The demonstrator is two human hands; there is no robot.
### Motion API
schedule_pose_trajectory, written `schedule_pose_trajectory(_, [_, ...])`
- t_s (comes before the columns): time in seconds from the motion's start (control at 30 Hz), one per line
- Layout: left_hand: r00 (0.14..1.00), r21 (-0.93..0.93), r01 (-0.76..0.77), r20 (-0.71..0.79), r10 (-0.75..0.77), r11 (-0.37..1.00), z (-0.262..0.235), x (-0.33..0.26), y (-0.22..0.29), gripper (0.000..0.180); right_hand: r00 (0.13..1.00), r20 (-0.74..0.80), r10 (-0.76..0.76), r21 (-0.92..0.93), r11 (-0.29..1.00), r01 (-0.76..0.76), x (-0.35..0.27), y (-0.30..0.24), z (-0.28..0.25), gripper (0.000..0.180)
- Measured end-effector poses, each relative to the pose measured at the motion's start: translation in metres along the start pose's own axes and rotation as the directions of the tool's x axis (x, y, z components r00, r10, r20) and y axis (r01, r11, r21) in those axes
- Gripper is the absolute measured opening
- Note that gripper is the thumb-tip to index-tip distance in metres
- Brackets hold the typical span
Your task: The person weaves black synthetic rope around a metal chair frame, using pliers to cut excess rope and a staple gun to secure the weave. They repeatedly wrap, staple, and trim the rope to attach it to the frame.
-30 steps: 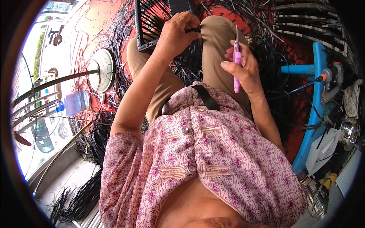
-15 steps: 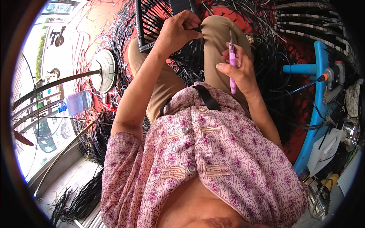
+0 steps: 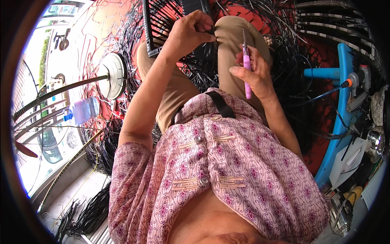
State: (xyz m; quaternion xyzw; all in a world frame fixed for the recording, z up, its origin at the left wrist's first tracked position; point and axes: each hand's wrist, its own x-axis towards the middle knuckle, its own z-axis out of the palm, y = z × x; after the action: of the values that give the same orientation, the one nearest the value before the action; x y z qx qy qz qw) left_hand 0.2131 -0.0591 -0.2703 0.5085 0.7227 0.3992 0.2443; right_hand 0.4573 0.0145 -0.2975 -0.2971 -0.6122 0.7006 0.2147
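While the left hand (image 3: 186, 34) hangs above the lap beside the black frame (image 3: 147, 28), its fingers (image 3: 203, 19) curl toward the extended thumb, leaving a narrow gap. Dark material shows at this gap; whether it is gripped cannot be told. The right hand (image 3: 259, 75) has its fingers partly curled around the pink-handled tool (image 3: 247, 65), with the thumb lifted clear of the handle. The tool points away from the body, its slim metal tip over the right knee of the tan trousers (image 3: 231, 38).

The two hands are well apart, with open room between them over the right thigh. On the left, the lower frame corner lies close to the left wrist and limits movement. On the right, black strips (image 3: 290, 83) cover the red floor (image 3: 319, 156) up to the blue stand (image 3: 344, 93), which is well apart from the right hand.

Farther left are a round white disc (image 3: 115, 77) and a clear bottle (image 3: 86, 110); any marking on the bottle is too small to read.
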Motion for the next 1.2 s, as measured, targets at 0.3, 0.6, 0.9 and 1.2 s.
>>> schedule_pose_trajectory(0.3, [0.918,0.565,-0.154,-0.222,0.329,0.811,0.019,-0.03,0.01,0.035,0.992,0.126,-0.018,0.203,0.979,-0.008,0.009,-0.009,-0.005,0.076])
schedule_pose_trajectory(0.6, [0.886,0.644,-0.168,-0.234,0.401,0.747,0.026,-0.028,0.023,0.028,0.957,0.272,-0.105,0.324,0.946,0.012,0.056,0.01,0.01,0.085])
schedule_pose_trajectory(0.9, [0.99,0.171,0.096,-0.121,-0.076,0.981,0.008,-0.007,0.011,0.045,0.96,0.252,-0.121,0.427,0.904,0.002,0.061,0.023,0.016,0.079])
schedule_pose_trajectory(1.2, [0.981,-0.183,0.194,0.013,-0.195,0.964,0.004,0.001,0.002,0.041,0.962,0.261,-0.085,0.492,0.869,-0.057,0.064,0.028,0.015,0.081])
